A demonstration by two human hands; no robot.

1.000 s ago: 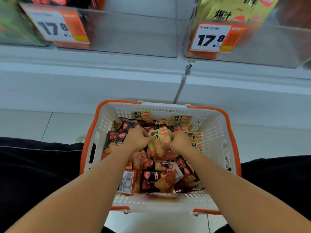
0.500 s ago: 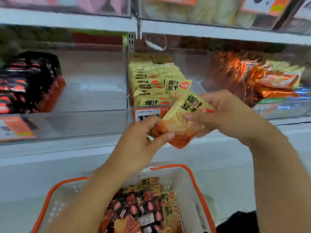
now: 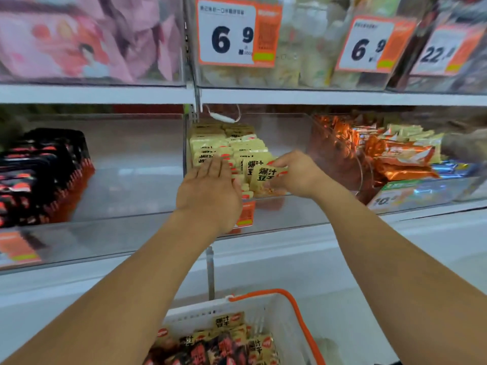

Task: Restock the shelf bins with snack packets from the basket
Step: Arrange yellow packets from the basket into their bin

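A: Head view first; what has the right hand (image 3: 295, 175) got?
B: Its fingers pinch a yellow packet (image 3: 267, 176) at the front of the middle bin (image 3: 290, 206), dead centre; the packet is tilted, touching the yellow stack (image 3: 226, 146) that fills the bin's left part.
A: And the left hand (image 3: 210, 191)?
B: Flat, fingers straight, holding nothing; fingertips rest against the stack, just at nine o'clock of the packet.
A: The basket (image 3: 295, 317)?
B: At six o'clock, white with an orange rim; yellow and dark packets lie mixed inside it.
A: Neighbouring bins?
B: Black packets (image 3: 42, 175) at nine o'clock; orange packets (image 3: 395, 156) at three o'clock; price tags (image 3: 237, 32) at twelve o'clock, on the upper bins.
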